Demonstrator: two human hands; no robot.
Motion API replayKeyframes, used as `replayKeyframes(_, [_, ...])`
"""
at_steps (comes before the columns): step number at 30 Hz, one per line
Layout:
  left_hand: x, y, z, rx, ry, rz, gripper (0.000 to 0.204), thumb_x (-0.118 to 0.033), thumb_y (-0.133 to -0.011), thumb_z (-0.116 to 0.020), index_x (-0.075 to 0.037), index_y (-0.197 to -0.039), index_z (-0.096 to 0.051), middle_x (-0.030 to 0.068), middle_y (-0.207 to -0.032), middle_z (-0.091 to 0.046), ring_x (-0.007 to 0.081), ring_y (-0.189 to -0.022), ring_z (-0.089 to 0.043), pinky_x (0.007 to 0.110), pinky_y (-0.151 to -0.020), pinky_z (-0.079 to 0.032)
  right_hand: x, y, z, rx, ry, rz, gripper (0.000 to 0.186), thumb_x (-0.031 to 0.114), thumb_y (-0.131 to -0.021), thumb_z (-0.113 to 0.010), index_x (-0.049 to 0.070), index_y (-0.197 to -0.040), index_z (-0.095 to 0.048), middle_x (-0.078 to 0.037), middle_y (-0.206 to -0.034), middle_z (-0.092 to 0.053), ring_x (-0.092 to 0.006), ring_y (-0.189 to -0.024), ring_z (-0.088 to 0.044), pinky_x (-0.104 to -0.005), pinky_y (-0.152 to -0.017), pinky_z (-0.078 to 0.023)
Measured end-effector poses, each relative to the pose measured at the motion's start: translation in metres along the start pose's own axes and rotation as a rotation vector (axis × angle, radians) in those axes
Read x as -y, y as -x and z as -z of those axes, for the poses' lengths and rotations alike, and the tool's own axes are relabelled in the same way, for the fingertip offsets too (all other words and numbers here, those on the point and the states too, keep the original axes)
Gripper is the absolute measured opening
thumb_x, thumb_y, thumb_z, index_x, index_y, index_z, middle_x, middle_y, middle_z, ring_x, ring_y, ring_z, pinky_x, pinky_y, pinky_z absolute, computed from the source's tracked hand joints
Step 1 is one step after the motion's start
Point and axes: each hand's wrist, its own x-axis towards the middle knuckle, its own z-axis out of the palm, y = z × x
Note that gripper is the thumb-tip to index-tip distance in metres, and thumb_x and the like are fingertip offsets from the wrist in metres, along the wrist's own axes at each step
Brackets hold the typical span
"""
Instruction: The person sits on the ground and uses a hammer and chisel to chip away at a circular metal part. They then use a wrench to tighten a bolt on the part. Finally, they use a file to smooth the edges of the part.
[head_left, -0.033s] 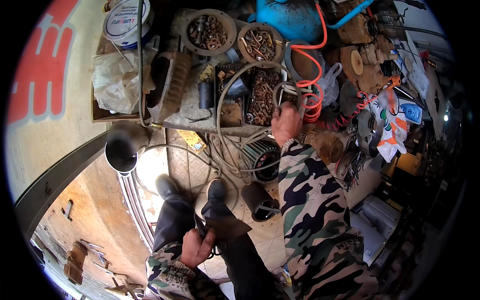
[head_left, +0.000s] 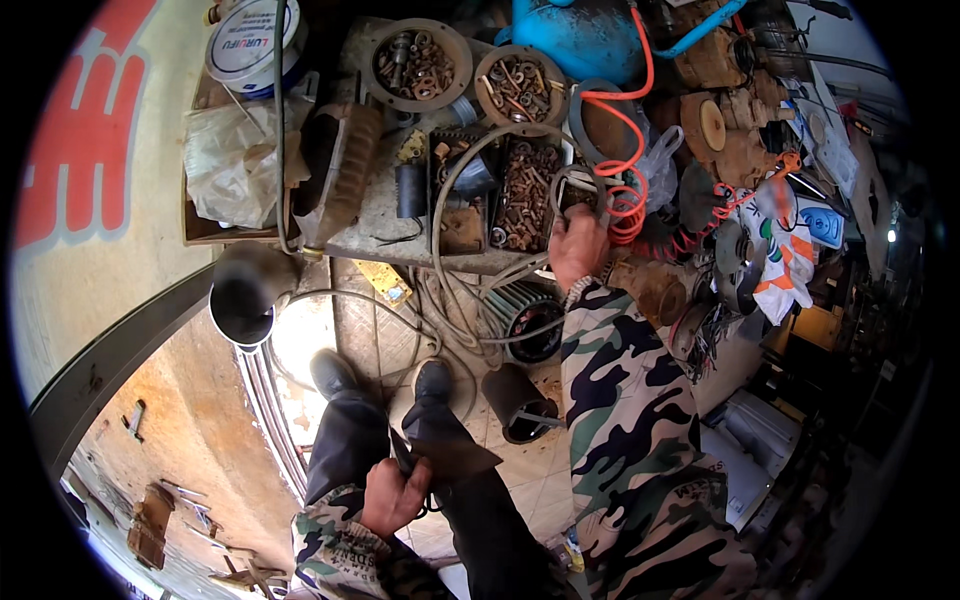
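Observation:
Low in front of my legs, my left hand (head_left: 396,494) is closed round a brown sheet (head_left: 458,456) and a dark pointed tool (head_left: 402,452). Black loops by its fingers look like scissor handles. My right hand (head_left: 579,244) reaches to the bench's front edge, over a small container (head_left: 580,186) at the right end of the bins. Its fingertips dip in there and are partly hidden, so what they touch cannot be made out. A black bin of rusty bolts and nuts (head_left: 528,190) is just left of that hand.
Round metal dishes of hardware (head_left: 422,62) stand farther back on the bench (head_left: 370,236). A coiled orange hose (head_left: 628,200) hangs right of my right hand. Looped grey cable (head_left: 437,215) droops to the floor, near a finned motor housing (head_left: 520,318) and a dark cylinder (head_left: 515,400).
My right hand has shifted slightly right and towards me at the small container. The left hand and the brown sheet are almost unmoved.

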Motion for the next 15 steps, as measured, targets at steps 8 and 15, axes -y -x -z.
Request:
replayKeyframes(8, [-0.007,-0.002,-0.006,-0.035,-0.058,-0.027,0.043,-0.034,-0.091,-0.06,0.003,-0.07,-0.066,0.0253,-0.063,-0.062,0.0441,-0.067,-0.066,0.049,-0.062,-0.052,-0.006,-0.003,-0.022,0.158,-0.229,0.154,0.017,0.013,-0.08,-0.076,0.003,-0.091,-0.069,-0.021,-0.09,-0.068,-0.0448,-0.087,-0.065,-0.0522,-0.073,-0.051])
replayKeyframes(15, [-0.022,-0.007,-0.004,-0.023,-0.008,-0.043,0.045,-0.035,-0.091,-0.061,0.002,-0.067,-0.065,0.025,-0.061,-0.061,0.0446,-0.066,-0.066,0.05,-0.061,-0.051,0.013,0.004,-0.014,0.113,-0.103,0.375,0.011,0.011,-0.084,-0.071,0.003,-0.09,-0.068,-0.019,-0.088,-0.064,-0.0429,-0.078,-0.064,-0.048,-0.067,-0.051])
